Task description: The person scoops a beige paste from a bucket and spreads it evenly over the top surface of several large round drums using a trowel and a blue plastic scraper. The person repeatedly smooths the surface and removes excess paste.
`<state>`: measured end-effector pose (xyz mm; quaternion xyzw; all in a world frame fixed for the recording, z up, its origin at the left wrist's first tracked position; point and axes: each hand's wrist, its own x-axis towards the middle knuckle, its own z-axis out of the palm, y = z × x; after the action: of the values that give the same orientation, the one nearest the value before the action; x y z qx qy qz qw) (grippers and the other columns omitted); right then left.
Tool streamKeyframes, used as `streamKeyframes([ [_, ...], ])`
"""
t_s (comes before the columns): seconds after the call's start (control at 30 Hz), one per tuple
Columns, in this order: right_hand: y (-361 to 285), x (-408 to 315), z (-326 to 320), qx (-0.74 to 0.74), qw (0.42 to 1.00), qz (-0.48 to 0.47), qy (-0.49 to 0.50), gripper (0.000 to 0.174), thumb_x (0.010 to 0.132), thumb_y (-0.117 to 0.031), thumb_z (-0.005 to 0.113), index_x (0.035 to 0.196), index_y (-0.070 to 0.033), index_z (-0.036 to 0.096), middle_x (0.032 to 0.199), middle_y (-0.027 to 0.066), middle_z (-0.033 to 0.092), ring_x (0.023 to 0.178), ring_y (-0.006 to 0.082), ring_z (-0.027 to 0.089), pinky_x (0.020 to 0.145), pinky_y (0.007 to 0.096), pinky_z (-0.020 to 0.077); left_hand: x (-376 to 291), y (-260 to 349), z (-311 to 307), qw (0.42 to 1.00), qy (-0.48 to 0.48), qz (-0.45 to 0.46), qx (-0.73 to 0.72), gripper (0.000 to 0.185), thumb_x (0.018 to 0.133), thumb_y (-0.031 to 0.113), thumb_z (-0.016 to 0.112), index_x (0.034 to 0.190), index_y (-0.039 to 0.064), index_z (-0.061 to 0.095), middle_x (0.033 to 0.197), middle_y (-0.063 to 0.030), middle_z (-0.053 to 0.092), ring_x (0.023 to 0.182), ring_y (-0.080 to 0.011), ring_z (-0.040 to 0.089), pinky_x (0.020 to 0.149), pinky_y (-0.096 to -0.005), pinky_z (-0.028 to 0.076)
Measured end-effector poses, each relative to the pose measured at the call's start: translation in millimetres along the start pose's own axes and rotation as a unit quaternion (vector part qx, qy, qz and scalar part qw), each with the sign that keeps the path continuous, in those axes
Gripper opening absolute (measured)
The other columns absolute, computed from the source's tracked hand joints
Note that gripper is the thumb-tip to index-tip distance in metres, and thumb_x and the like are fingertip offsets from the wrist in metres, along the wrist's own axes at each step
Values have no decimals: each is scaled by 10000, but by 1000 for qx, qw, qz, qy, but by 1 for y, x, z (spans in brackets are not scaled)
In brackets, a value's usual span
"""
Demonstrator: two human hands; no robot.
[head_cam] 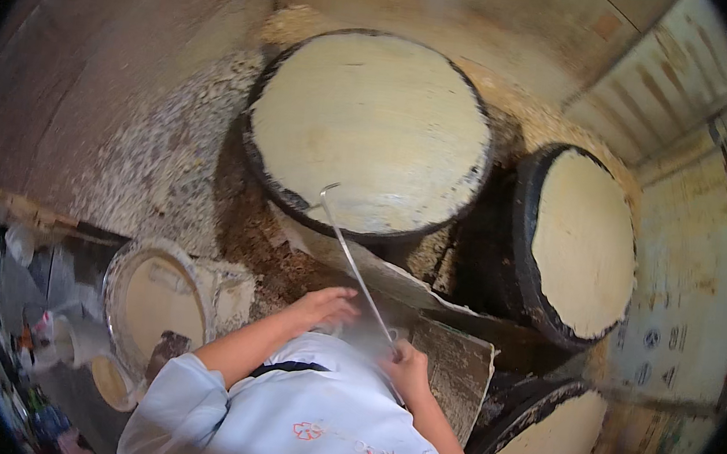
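Note:
My right hand (407, 367) grips a thin metal rod (357, 271) close to my waist. Its hooked tip lies over the near edge of a large round griddle (253, 149). A pale, thin sheet of batter (367, 128) covers nearly the whole griddle, leaving a ragged dark rim. My left hand (326, 307), slightly blurred, is in front of my apron, to the left of the rod. Nothing shows in its fingers, which are partly spread.
Two more batter-covered griddles, one upright-looking (584, 243) and one lower (542, 452), stand at my right. A bucket of batter (159, 305) and a smaller container (110, 381) are at my left. Dried crumbs (166, 146) coat the surface beside the griddle. Stained panels (677, 280) rise behind.

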<state>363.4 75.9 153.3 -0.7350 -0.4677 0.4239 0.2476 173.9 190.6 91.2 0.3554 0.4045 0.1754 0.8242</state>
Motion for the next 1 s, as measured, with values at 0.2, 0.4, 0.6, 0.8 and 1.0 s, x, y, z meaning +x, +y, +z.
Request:
streamKeyframes([
  [0.2, -40, 37, 20, 139, 939, -20, -315, 257, 778, -74, 475, 1034, -49, 483, 573, 32, 505, 420, 115, 463, 383, 230, 369, -20, 22, 11, 963, 107, 64, -239, 144, 864, 155, 402, 955, 68, 472, 720, -89, 554, 702, -248, 577, 652, -350, 452],
  [0.4, -68, 56, 61, 250, 886, 93, -379, 151, 858, -156, 408, 962, -61, 462, 561, 13, 403, 379, 82, 319, 336, 218, 229, -24, 18, -22, 946, 168, 84, -265, 161, 867, 156, 394, 908, 32, 489, 683, -91, 544, 659, -247, 570, 606, -353, 451],
  [0.6, -84, 57, 70, 302, 866, 189, -349, 119, 860, -140, 416, 927, -48, 453, 576, 22, 411, 394, 91, 320, 340, 219, 202, -11, 30, -25, 942, 192, 43, -271, 193, 872, 152, 384, 888, -11, 485, 681, -100, 537, 620, -236, 551, 616, -348, 470],
  [0.8, -87, 36, 63, 238, 914, 63, -324, 84, 842, -86, 435, 899, -25, 442, 599, 41, 417, 401, 91, 323, 345, 221, 214, -14, 39, -15, 921, 142, 4, -364, 151, 860, 150, 419, 865, 15, 486, 619, -48, 477, 587, -223, 516, 569, -346, 448],
  [1.0, -84, 9, 15, 260, 902, 167, -301, 140, 820, -38, 422, 957, -11, 435, 590, 32, 412, 398, 82, 318, 339, 214, 221, -15, 30, 26, 940, 91, -46, -325, 173, 858, 160, 421, 874, 7, 500, 651, -82, 545, 659, -286, 572, 612, -383, 463],
])
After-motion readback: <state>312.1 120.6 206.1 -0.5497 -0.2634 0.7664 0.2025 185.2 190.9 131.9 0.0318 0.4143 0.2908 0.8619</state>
